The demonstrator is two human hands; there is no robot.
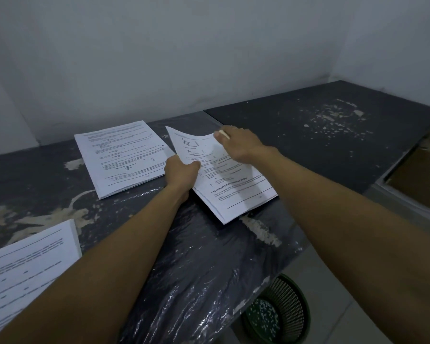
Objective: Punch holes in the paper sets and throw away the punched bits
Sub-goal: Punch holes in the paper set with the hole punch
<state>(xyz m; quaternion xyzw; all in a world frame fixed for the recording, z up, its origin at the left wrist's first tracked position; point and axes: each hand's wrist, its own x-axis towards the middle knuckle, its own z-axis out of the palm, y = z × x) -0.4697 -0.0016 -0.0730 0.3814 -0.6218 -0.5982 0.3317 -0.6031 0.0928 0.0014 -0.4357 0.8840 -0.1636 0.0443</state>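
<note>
Three sets of printed white paper lie on a dark table (60,175) wrapped in plastic film. The middle-right set (236,187) is held by both hands: my left hand (181,171) pinches its left edge, and my right hand (238,145) grips its far right corner, lifting the far part so it curls up. A second set (124,157) lies flat to the left of it. A third set (27,266) sits at the near left edge. No hole punch is in view. A green mesh bin (278,311) with white punched bits inside stands on the floor under the table's near right corner.
A second dark tabletop (320,125), scuffed with pale flecks, adjoins on the right. A cardboard box (417,175) stands at the far right beyond the table edge. A pale wall (159,58) runs behind the tables.
</note>
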